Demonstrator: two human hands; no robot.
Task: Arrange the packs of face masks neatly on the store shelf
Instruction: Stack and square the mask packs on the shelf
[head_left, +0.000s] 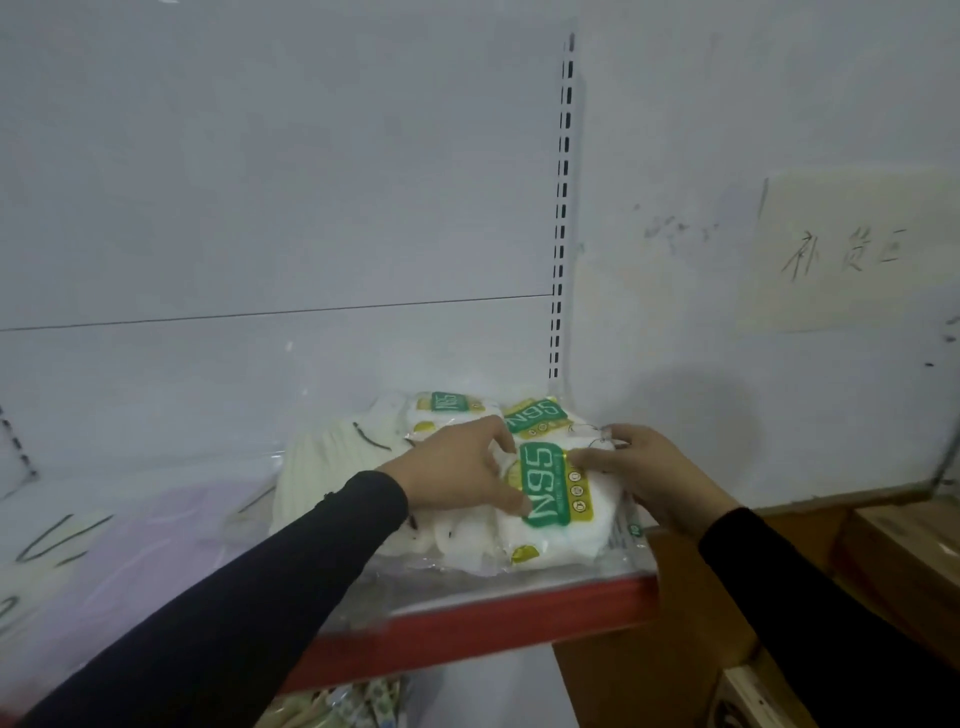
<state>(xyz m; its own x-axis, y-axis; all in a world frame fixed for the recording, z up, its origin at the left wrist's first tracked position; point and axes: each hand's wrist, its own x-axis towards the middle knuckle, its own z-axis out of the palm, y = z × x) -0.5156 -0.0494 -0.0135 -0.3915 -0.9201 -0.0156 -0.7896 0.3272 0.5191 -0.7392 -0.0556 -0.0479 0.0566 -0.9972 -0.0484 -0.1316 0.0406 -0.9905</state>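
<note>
A clear pack of white N95 face masks (558, 514) with a green and yellow label lies near the right front corner of the shelf (467, 618). My left hand (457, 467) holds its left edge, thumb and fingers curled onto the plastic. My right hand (644, 473) grips its right edge. Two more N95 packs (535, 414) lie behind it against the back panel. Beside them, a pack of pale cream masks (322, 467) lies flat, and a lilac pack (156, 530) sits further left.
The shelf has a red front edge and a white back panel with a slotted upright (561, 208). A paper sign with handwriting (852, 249) hangs on the wall to the right. Wooden boxes (893, 551) stand low right. Packaged goods (343, 701) show on the shelf below.
</note>
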